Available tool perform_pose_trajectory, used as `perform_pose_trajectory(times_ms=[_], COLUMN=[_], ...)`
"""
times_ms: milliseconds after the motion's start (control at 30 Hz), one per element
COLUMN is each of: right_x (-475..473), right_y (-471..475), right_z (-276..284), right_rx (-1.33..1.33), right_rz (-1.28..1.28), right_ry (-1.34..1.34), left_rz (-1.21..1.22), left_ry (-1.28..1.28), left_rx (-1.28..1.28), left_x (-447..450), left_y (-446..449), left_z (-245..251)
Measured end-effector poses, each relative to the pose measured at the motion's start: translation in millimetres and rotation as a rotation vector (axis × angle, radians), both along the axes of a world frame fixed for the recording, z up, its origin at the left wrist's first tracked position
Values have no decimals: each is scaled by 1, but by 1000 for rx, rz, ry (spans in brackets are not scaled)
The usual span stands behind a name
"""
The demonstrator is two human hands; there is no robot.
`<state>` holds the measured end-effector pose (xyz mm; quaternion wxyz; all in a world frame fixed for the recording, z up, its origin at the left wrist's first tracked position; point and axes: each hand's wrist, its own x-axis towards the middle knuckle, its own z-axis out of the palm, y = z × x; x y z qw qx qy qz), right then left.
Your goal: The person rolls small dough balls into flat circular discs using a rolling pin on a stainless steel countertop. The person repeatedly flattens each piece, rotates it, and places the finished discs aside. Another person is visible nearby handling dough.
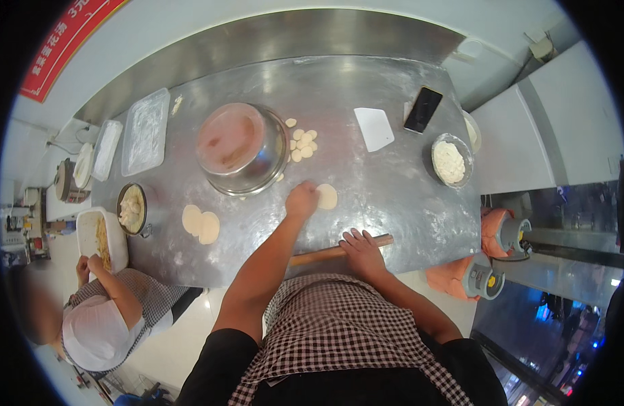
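Observation:
My left hand (302,199) pinches the near edge of a flat dough wrapper (327,196), which lies on the steel tabletop. My right hand (363,252) rests over a wooden rolling pin (319,255) close to the table's front edge, its fingers laid across the wood. Beyond my left hand, several small dough pieces (302,144) lie beside an upturned metal basin (230,139). Some of them are partly hidden by the basin's rim. To the left, rolled dough wrappers (208,228) overlap each other flat on the table.
A co-worker (108,314) stands at the left, hands at a white tub (120,243) of filling. Near them is a round pan (132,210) of dough-like food. A white scraper (374,129), phone (423,110) and flour bowl (450,161) sit at right. Gas cylinders (461,276) stand beside the table.

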<state>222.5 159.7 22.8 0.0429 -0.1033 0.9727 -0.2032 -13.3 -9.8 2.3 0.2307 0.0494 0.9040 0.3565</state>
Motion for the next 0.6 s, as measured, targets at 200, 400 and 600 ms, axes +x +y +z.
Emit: perform_pose_trajectory(times_ms=[200, 400, 600], right_x=[24, -54, -90], right_y=[9, 20, 27], right_z=[-12, -22, -15], right_rx=[99, 72, 69], right_rz=[-7, -69, -153], right_ry=[-113, 75, 120], left_rz=[-242, -209, -381], left_ry=[-98, -35, 140], left_rx=[47, 111, 48], left_x=[48, 97, 52], left_y=[-33, -52, -25], left_z=[6, 6, 0])
